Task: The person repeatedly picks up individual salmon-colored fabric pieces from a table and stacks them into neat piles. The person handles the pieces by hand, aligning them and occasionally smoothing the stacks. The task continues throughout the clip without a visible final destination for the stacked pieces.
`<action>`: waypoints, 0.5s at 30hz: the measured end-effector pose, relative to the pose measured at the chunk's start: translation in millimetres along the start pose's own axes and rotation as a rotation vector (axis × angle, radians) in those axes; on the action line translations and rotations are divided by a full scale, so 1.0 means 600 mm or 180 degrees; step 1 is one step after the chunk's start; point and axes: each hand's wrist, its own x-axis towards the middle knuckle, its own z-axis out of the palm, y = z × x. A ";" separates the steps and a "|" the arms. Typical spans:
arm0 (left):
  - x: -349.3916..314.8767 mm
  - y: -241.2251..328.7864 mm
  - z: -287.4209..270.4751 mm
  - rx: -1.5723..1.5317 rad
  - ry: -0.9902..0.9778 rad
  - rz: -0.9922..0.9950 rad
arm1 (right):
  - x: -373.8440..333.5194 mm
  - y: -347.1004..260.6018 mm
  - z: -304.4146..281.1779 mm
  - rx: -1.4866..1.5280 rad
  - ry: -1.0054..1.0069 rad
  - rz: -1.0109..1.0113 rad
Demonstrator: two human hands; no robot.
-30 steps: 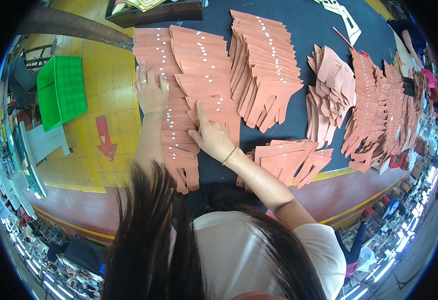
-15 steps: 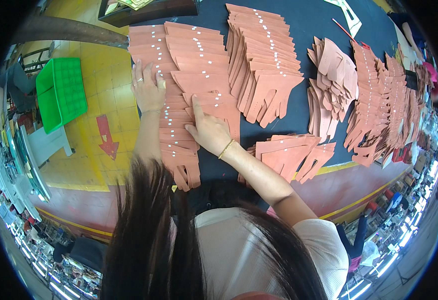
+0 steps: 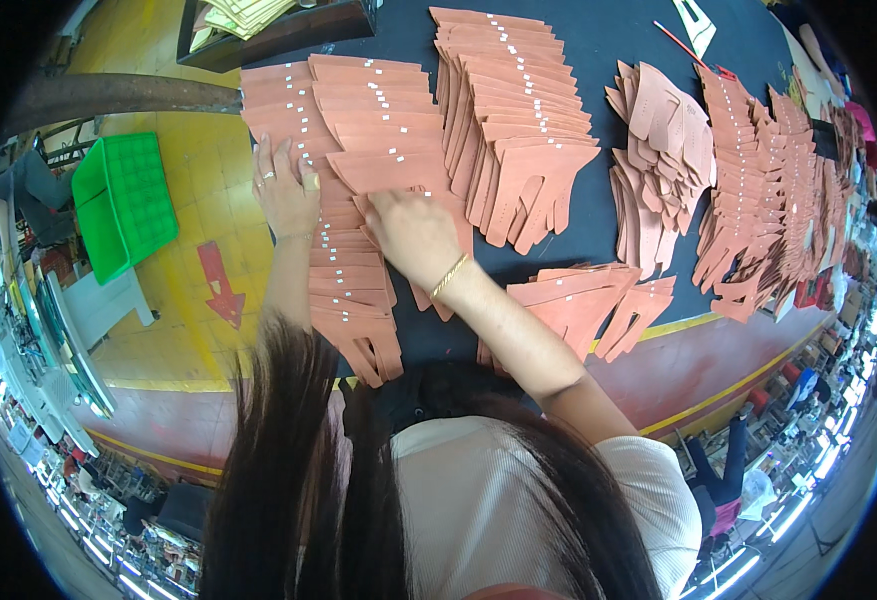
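Observation:
Rows of overlapping pinkish-brown cut pieces, leather-like with small white stickers, cover the left side of the dark table. My left hand [image 3: 290, 192] lies flat with fingers spread on the leftmost row [image 3: 283, 95], at the table's left edge. Beside it, my right hand [image 3: 413, 237] is bent over the second row [image 3: 378, 170]. Its fingers are curled together at the edge of a leather piece [image 3: 361, 204], with the fingertips partly hidden. At the near end of the left row, slotted strap ends [image 3: 373, 358] point toward me.
Further right lie a fanned stack [image 3: 518, 110], a loose pile [image 3: 663, 135] and long rows [image 3: 738, 190] of similar pieces. A smaller pile [image 3: 573, 300] sits at the near edge. A dark tray [image 3: 328, 28] holds papers at the back left; a green crate [image 3: 123, 205] stands beyond the table.
My right hand has gone from a pointing index finger to curled fingers at the pieces, shifting slightly left. My left hand stays spread on the left row. The whole view has shifted slightly.

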 end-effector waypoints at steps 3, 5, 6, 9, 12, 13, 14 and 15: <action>0.009 0.005 -0.016 -0.0101 -0.0138 -0.0039 | 0.063 0.030 -0.020 0.0100 0.1131 -0.0271; 0.013 0.018 -0.032 0.0066 -0.0205 -0.0063 | 0.106 0.047 -0.024 0.0005 0.1545 -0.0290; 0.019 0.025 -0.042 0.0272 -0.0175 -0.0059 | 0.122 0.054 -0.026 -0.0111 0.1520 -0.0265; 0.036 0.058 -0.065 0.0189 -0.0089 0.0460 | 0.143 0.064 -0.023 -0.0521 0.1449 -0.0159; 0.051 0.100 -0.070 0.0078 -0.0420 0.0960 | 0.147 0.062 -0.021 -0.0849 0.1386 -0.0137; 0.054 0.112 -0.070 0.0071 -0.0529 0.1140 | 0.148 0.062 -0.023 -0.0825 0.1396 -0.0161; 0.059 0.121 -0.071 0.0160 -0.0710 0.1132 | 0.148 0.062 -0.025 -0.0803 0.1405 -0.0188; 0.064 0.128 -0.070 0.0217 -0.0824 0.1179 | 0.147 0.061 -0.026 -0.0828 0.1553 -0.0233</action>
